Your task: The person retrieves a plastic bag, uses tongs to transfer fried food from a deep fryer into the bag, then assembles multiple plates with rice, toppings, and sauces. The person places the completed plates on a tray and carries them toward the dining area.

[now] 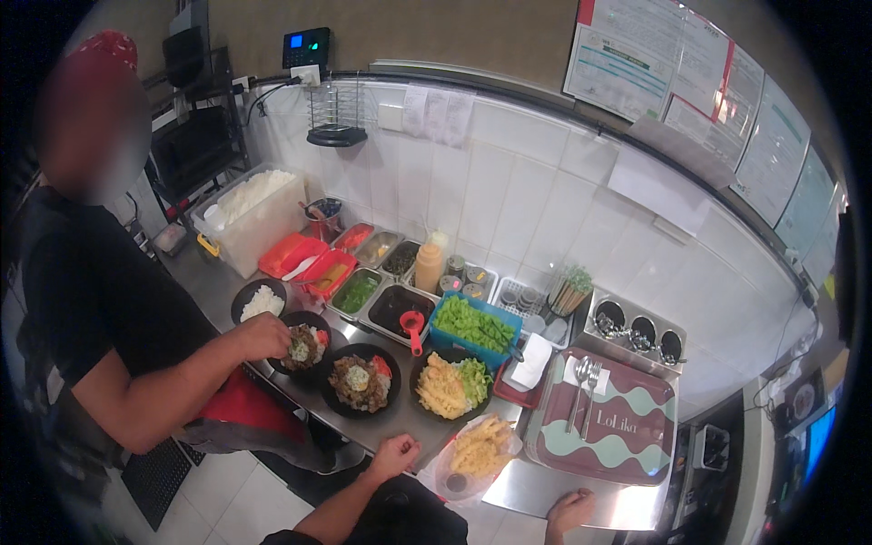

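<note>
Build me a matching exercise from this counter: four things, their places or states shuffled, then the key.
Things
1. Golden, knobbly battered pieces
2. Blue, rectangular plastic bin
3. Peach-orange, cylindrical plastic squeeze bottle
4. Brown, rectangular tray with mint-green waves

Places or states
a. Bearing shiny metal cutlery
b. Between the left hand and the right hand
c. Filled with leafy green lettuce
d. Standing upright

Pairs: 1-b, 2-c, 3-d, 4-a
</note>
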Action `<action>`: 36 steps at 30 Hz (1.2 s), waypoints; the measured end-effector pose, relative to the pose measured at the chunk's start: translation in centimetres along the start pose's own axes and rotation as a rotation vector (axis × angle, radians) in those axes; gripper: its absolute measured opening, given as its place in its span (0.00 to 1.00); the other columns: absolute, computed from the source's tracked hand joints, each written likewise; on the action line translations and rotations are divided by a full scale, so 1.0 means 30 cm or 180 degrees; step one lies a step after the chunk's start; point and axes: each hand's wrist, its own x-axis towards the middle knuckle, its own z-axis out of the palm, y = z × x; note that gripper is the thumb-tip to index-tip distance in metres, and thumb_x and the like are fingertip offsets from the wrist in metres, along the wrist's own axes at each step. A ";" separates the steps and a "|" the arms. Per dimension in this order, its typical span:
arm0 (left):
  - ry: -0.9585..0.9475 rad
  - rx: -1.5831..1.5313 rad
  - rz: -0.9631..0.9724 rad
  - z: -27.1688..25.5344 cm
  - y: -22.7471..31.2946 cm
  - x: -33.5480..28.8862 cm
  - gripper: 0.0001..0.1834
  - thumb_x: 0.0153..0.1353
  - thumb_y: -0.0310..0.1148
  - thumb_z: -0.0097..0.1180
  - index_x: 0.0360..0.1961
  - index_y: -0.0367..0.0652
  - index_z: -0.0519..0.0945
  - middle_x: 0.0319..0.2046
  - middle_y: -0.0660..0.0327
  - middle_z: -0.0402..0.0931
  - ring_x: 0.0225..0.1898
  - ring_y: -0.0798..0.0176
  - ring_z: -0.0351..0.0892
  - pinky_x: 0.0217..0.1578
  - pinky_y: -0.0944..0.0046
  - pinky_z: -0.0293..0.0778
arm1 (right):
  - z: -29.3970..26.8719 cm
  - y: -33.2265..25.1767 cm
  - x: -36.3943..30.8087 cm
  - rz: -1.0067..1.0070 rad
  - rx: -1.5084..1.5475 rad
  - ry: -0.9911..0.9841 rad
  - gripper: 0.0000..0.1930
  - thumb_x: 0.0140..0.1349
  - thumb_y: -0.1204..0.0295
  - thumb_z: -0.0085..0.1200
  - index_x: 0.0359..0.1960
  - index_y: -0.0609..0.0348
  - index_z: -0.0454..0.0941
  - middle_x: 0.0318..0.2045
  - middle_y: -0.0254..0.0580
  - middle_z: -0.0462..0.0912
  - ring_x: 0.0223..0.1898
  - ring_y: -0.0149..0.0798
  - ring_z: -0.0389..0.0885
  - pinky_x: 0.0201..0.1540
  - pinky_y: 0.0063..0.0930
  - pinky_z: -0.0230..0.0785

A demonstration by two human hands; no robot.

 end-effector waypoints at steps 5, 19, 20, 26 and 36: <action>-0.0005 0.0098 0.0201 0.007 0.021 -0.004 0.14 0.67 0.36 0.58 0.29 0.36 0.75 0.16 0.61 0.78 0.17 0.70 0.79 0.19 0.66 0.76 | -0.005 0.035 0.009 -0.0013 -0.0083 -0.0038 0.09 0.56 0.74 0.48 0.37 0.62 0.74 0.33 0.53 0.76 0.38 0.57 0.75 0.44 0.50 0.65; 0.0041 0.0302 0.0252 -0.004 0.007 0.001 0.15 0.67 0.37 0.58 0.29 0.36 0.76 0.16 0.61 0.78 0.16 0.70 0.78 0.19 0.66 0.76 | -0.153 -0.134 0.038 0.0250 -0.0670 -0.0672 0.12 0.60 0.64 0.54 0.40 0.56 0.81 0.36 0.51 0.82 0.40 0.55 0.80 0.46 0.52 0.69; 0.0022 0.0233 0.0275 -0.009 0.010 0.005 0.15 0.67 0.37 0.58 0.29 0.36 0.76 0.16 0.61 0.78 0.16 0.70 0.78 0.19 0.66 0.76 | -0.154 -0.144 0.036 0.0181 -0.0611 -0.0595 0.12 0.60 0.64 0.54 0.40 0.56 0.82 0.36 0.51 0.82 0.40 0.55 0.79 0.46 0.52 0.69; -0.0013 0.0016 0.0238 0.014 -0.051 0.015 0.14 0.67 0.37 0.59 0.30 0.36 0.76 0.17 0.61 0.78 0.17 0.70 0.78 0.19 0.67 0.76 | -0.035 -0.034 0.009 -0.0007 -0.0222 0.0076 0.07 0.56 0.74 0.48 0.36 0.62 0.73 0.32 0.52 0.75 0.37 0.57 0.74 0.42 0.51 0.64; 0.0052 0.0606 0.0540 -0.012 -0.011 0.020 0.14 0.67 0.37 0.57 0.31 0.36 0.76 0.19 0.61 0.77 0.17 0.68 0.78 0.19 0.66 0.75 | 0.016 -0.001 0.000 -0.0030 -0.0199 0.0161 0.11 0.58 0.70 0.46 0.36 0.65 0.75 0.32 0.56 0.76 0.37 0.60 0.75 0.43 0.52 0.66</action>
